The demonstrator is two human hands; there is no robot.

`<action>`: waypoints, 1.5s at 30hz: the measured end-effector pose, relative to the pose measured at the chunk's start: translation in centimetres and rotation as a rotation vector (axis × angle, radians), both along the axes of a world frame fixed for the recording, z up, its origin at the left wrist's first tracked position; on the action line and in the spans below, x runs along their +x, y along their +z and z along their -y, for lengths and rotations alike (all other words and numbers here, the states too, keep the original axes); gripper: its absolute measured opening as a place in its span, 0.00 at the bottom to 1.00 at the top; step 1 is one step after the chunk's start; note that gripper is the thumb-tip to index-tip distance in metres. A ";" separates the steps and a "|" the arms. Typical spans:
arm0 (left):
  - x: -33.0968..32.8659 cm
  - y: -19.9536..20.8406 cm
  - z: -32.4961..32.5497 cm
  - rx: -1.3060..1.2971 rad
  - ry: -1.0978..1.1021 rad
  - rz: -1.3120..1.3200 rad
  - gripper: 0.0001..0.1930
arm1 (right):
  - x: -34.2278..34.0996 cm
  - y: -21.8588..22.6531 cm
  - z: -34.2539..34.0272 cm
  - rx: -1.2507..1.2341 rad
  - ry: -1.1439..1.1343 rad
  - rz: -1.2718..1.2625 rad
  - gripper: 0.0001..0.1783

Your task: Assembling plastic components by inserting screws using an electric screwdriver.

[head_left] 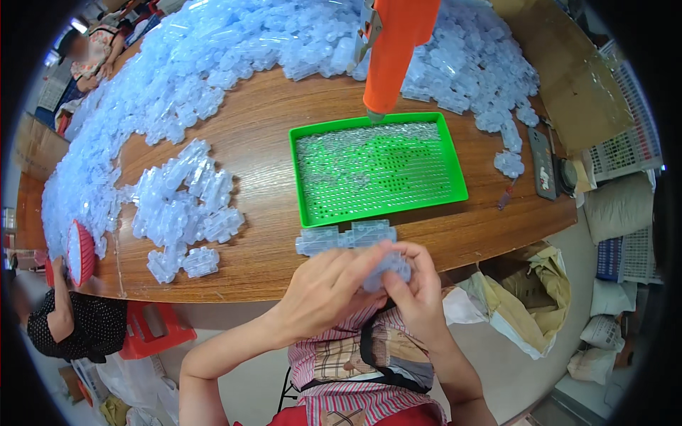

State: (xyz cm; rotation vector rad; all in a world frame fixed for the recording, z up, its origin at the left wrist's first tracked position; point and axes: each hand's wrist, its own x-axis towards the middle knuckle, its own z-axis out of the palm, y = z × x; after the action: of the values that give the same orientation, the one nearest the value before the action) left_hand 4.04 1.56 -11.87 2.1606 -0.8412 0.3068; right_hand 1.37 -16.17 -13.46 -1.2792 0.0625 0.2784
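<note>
A clear bluish plastic part (388, 274) is held between my hands close to the table's front edge. My right hand (418, 287) grips it from the right, thumb on the near side and fingers curled over the top. My left hand (325, 285) closes on it from the left, its fingers covering part of the piece. Just beyond my hands, more clear plastic parts (369, 231) lie side by side on the table. Behind them sits a green tray (460, 170) with many small metal screws (334, 153) in rows of holes. An orange power screwdriver (398, 57) hangs above the tray, untouched.
A huge heap of clear plastic parts (241, 42) curves along the table's far and left sides. A smaller pile (185, 202) lies left of the tray. A phone (542, 163) rests at the right. An open sack (526, 298) stands below. Another person (78, 319) works at left.
</note>
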 end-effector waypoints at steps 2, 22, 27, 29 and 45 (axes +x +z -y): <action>0.0 0.1 0.5 0.093 0.113 -0.048 0.43 | 0.7 -0.4 1.0 0.004 -0.093 -0.035 0.22; 1.0 -4.9 -0.7 0.555 0.349 0.233 0.19 | 4.9 -2.1 2.9 -0.414 -0.329 -0.031 0.26; 0.7 -2.5 -1.9 0.368 0.388 0.209 0.29 | 3.6 -1.6 4.3 -0.368 -0.447 0.059 0.19; 1.5 -0.8 -4.2 0.316 0.519 0.160 0.28 | 3.2 -1.8 5.3 -0.368 -0.465 0.135 0.14; 5.8 -0.3 -14.9 0.642 0.891 -0.027 0.21 | 2.9 0.5 3.3 -0.339 -0.373 0.243 0.02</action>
State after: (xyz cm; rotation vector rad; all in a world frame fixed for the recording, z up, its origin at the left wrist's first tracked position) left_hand 9.89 16.50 -12.20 3.0464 0.1420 0.4830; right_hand 4.26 -19.46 -12.97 -1.5981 0.1428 -0.2187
